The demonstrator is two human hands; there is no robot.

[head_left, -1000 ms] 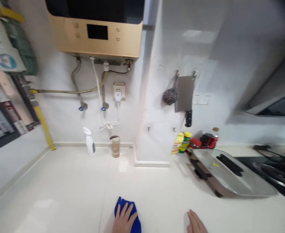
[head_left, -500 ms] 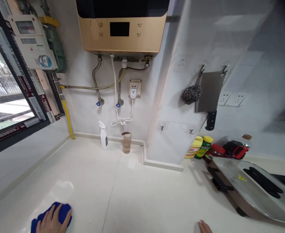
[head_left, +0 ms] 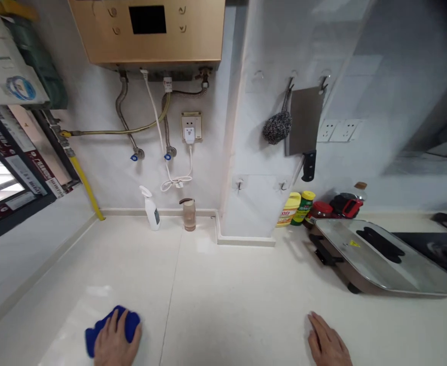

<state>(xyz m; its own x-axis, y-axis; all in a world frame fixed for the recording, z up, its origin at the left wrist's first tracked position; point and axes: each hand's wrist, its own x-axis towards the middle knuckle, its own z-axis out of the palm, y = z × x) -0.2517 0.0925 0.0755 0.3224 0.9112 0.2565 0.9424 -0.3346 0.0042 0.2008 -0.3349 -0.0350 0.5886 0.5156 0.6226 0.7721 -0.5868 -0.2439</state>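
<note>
- Head camera view: a blue cloth [head_left: 111, 325] is pressed flat on the white countertop [head_left: 223, 284] under the left hand [head_left: 114, 340], whose fingers are laid over it and slightly spread.
- The right hand [head_left: 328, 344] is laid flat on the bare counter, fingers together and holding nothing, well apart from the cloth.
- A wet shine is seen just ahead and left of the left hand, so this part is judged as already wiped; the surface between the two hands and ahead of them looks dry and matt, and is judged as not yet covered.
- Much open room is found ahead of the left hand, up to the spray bottle [head_left: 151, 208] and the jar [head_left: 189, 214] at the back wall.
- To the left of the cloth, the raised edge under the window is near.
- Ahead and right of the right hand, the electric pan [head_left: 376, 256] and the condiment bottles [head_left: 295, 208] limit the room; the stove is beyond them.
</note>
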